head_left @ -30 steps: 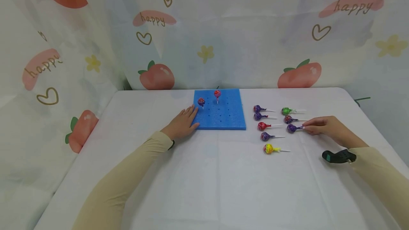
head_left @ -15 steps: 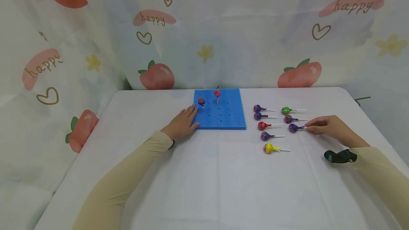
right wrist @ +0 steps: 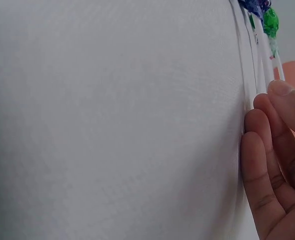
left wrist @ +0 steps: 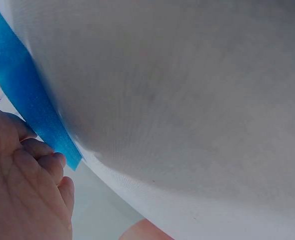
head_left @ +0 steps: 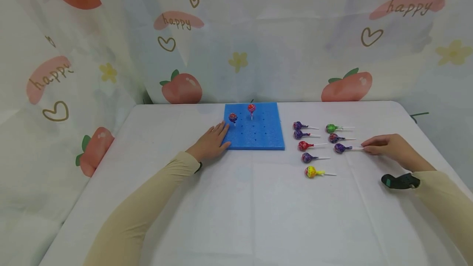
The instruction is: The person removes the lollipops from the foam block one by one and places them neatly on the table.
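Observation:
In the head view a blue foam board [head_left: 253,134] with rows of small holes lies at the table's back. Two lollipops stand upright in it, a dark one [head_left: 233,117] and a pink-red one [head_left: 251,108]. My left hand [head_left: 208,143] rests flat along the board's left edge, fingers extended; the left wrist view shows its fingertips against the blue side. To the right, my right hand [head_left: 395,149] pinches the end of the white stick of a purple lollipop [head_left: 340,148] between thumb and fingertips. That lollipop lies on the table, its head pointing left.
A green lollipop [head_left: 331,128] and a dark red-blue one [head_left: 334,138] lie just behind the pinched one. Left of them is a column of several more, including a red [head_left: 304,145] and a yellow one [head_left: 311,172]. A printed curtain [head_left: 281,52] hangs behind the white table.
My right hand has slid rightward along the purple lollipop's stick to its end, uncovering more stick; the lollipop has shifted slightly right. The left hand and the board have stayed put.

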The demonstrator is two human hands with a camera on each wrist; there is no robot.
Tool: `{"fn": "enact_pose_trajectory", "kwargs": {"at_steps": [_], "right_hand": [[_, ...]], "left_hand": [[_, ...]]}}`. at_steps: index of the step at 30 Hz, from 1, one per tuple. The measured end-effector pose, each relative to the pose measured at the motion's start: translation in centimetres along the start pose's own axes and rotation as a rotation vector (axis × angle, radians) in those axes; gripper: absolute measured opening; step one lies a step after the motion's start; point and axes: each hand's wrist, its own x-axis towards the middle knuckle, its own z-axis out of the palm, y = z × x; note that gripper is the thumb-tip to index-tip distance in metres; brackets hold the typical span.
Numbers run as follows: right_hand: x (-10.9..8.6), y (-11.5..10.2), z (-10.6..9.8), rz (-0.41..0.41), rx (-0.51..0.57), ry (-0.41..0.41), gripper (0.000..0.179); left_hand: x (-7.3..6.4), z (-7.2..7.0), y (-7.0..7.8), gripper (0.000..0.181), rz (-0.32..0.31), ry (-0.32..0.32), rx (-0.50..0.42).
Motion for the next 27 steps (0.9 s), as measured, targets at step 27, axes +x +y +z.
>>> {"fn": "enact_pose_trajectory", "kwargs": {"at_steps": [27], "right_hand": [[-0.3, -2.5, -2.6, -0.058, 0.002, -0.018, 0.051]], "left_hand": [[0.0, 0.0, 0.2, 0.070, -0.018, -0.015, 0.001]]}}
